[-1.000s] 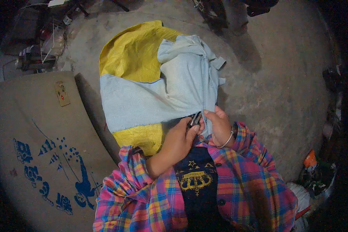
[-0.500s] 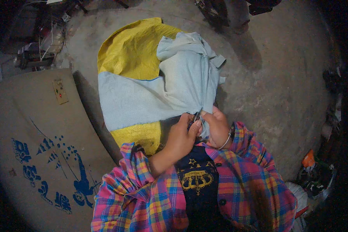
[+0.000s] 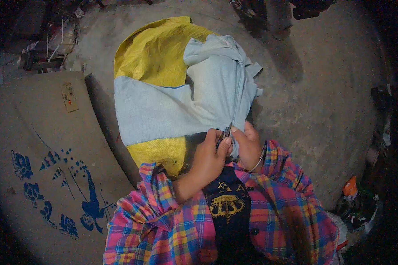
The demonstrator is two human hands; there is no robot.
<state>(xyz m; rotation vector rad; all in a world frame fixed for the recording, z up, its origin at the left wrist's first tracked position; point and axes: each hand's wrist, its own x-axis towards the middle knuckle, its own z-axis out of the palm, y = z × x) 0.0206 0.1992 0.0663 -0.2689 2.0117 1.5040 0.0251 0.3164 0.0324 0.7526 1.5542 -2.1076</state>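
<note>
Light blue-grey fabric, probably a garment, lies spread in front of me with a long seam running down toward my hands. My left hand is closed around a small dark metal tool that looks like thread snips, its pointed end up against the seam. Close beside it, my right hand pinches the edge of the fabric between thumb and fingers. The lower part of the tool is hidden by my fingers.
Under and beside the fabric is a yellow woven sheet or sack with a pale blue-grey panel. A brown board with blue markings stands at the left. Clutter with an orange item lies on the concrete floor at right.
The view has shifted slightly. My hands stay together at the seam, and the tool's pointed end shows a little more above my left fingers.
</note>
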